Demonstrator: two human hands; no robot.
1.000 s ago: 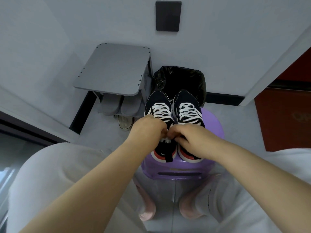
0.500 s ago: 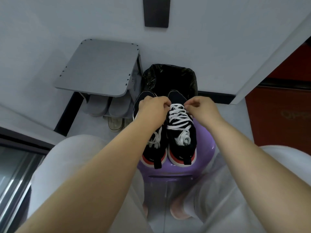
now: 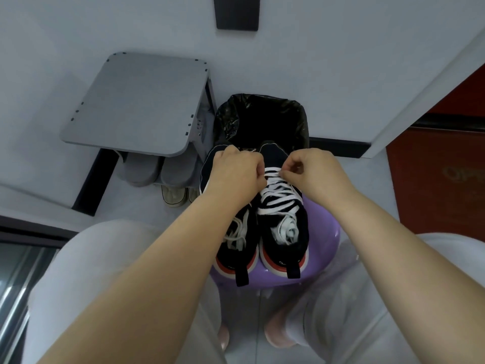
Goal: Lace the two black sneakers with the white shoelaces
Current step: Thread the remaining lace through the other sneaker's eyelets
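Two black sneakers with red-and-white heels stand side by side on a purple stool (image 3: 330, 248), toes pointing away from me. The right sneaker (image 3: 284, 232) carries white shoelaces (image 3: 278, 195) crossed up its front, with loose ends bunched in its opening. The left sneaker (image 3: 236, 243) is mostly hidden under my left forearm; a bit of white lace shows at its opening. My left hand (image 3: 236, 172) and my right hand (image 3: 309, 169) both pinch the farthest lace crossing near the toe of the right sneaker, fingers curled.
A black-lined waste bin (image 3: 262, 119) stands just beyond the sneakers against the wall. A grey shoe rack (image 3: 136, 103) with grey slippers (image 3: 157, 172) under it is at the left. My knees in light trousers flank the stool.
Both hands went from the sneakers' openings near me to the toe end of the right sneaker's lacing. The view has tipped slightly downward.
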